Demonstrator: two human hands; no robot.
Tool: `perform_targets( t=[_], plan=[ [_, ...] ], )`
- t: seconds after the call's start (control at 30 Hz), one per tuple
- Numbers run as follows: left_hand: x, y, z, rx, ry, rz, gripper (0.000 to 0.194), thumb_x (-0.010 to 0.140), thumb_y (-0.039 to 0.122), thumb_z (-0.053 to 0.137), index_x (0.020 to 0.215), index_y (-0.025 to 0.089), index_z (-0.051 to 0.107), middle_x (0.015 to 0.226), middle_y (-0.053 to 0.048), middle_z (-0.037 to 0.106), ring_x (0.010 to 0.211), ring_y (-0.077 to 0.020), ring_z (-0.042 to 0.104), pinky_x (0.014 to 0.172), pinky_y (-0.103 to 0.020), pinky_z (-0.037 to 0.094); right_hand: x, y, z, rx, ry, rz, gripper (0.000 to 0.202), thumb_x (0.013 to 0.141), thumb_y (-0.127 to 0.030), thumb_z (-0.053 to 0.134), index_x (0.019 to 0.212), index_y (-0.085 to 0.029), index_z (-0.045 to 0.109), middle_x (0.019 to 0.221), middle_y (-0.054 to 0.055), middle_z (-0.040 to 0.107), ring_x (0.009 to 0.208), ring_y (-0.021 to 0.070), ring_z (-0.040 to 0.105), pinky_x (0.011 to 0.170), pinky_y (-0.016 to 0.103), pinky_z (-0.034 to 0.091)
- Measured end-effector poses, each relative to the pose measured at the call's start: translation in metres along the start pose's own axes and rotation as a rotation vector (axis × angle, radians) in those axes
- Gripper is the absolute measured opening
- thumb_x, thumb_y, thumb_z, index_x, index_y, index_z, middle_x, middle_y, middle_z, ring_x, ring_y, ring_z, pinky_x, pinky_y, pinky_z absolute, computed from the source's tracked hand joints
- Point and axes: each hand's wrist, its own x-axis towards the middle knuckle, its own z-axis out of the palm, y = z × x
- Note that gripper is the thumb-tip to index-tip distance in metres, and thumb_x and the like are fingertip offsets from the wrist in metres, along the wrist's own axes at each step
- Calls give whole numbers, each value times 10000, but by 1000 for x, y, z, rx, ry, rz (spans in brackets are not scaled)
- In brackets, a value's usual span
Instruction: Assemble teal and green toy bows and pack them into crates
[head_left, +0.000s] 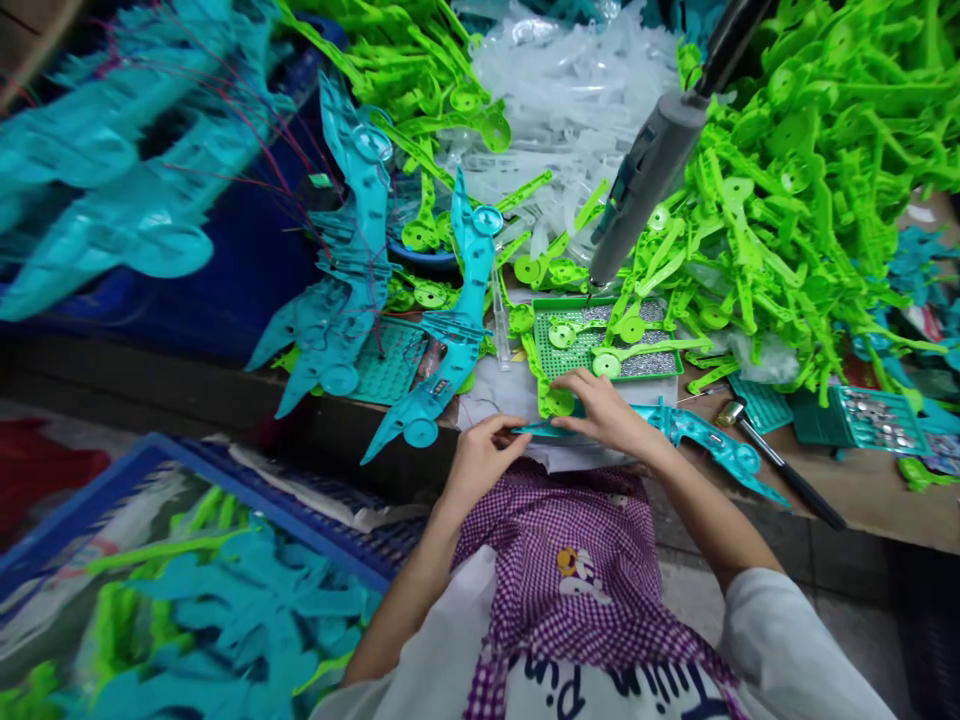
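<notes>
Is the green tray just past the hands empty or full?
Partly filled: small silvery pieces and lime-green plastic parts lie in or across the green tray, but bare green shows at its left.

Between three and four o'clock, we see a teal shell of smooth, glossy plastic; just beyond it, a hammer-like tool has a shiny metal head. At two, we find lime levers in bright plastic; near one, translucent pieces of sheeny plastic. Towards five, our apron is matt, checked cloth.
</notes>
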Motion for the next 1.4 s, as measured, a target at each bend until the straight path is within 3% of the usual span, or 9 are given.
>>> perform_targets(
  t=[0.2,0.3,0.37,0.5,0.7,0.8,0.97,1.23,1.4],
  plan=[
    [-27,0,-5,30,203,-62,268,817,322,648,1043,176,651,755,-5,733,630,-143,688,620,-244,574,8,1,-4,-82,-101,-39,454,935,-429,604,1335,-233,521,1231,120,584,1079,260,578,919,407,407],
    [-44,13,6,141,280,61,153,863,286,638,980,192,664,763,-5,736,633,-133,686,644,-242,579,11,0,-12,-180,-145,-72,448,927,-427,618,1315,-213,554,1208,122,584,996,248,580,907,401,369],
    [-54,23,14,224,190,269,98,907,248,605,933,207,691,836,-22,758,738,-145,717,743,-260,590,13,-2,-17,-245,-173,-96,444,920,-419,633,1300,-198,571,1193,123,588,965,243,576,893,394,338],
    [-64,29,26,298,-172,594,188,940,209,579,1066,240,715,939,-23,780,815,-157,735,800,-287,597,16,-8,-16,-339,-225,-155,448,910,-422,654,1280,-179,583,1131,113,612,949,242,573,866,373,289],
    [-39,4,17,379,235,352,208,908,270,631,1092,216,711,1038,-81,756,987,-214,710,926,-368,575,15,-10,-11,-377,-250,-138,444,914,-388,658,1293,-173,575,1151,111,609,968,244,564,830,345,248],
    [-22,-6,14,371,157,258,356,822,319,741,1157,213,688,1136,-94,736,1079,-250,682,972,-412,553,16,-7,-15,-380,-260,-153,458,905,-394,669,1293,-167,581,1140,110,612,937,237,563,825,346,238],
    [-14,-12,8,213,76,175,158,842,324,704,960,228,745,947,-49,773,904,-213,721,881,-352,577,20,-2,-19,-372,-302,-194,499,920,-375,653,1370,-194,537,1201,109,621,970,243,576,816,346,245],
    [-11,-15,5,84,101,38,217,779,350,733,949,215,723,928,-29,776,832,-191,724,790,-308,578,17,0,-14,-370,-319,-190,376,966,-213,537,1340,-201,577,1315,104,640,994,241,628,839,370,288],
    [-11,-8,2,154,208,132,183,796,342,717,913,201,699,901,-39,746,807,-183,694,754,-297,565,-2,4,-6,-253,-188,-91,363,1004,-203,452,1346,-187,573,1393,117,596,1164,256,592,848,375,355]
  ],
)
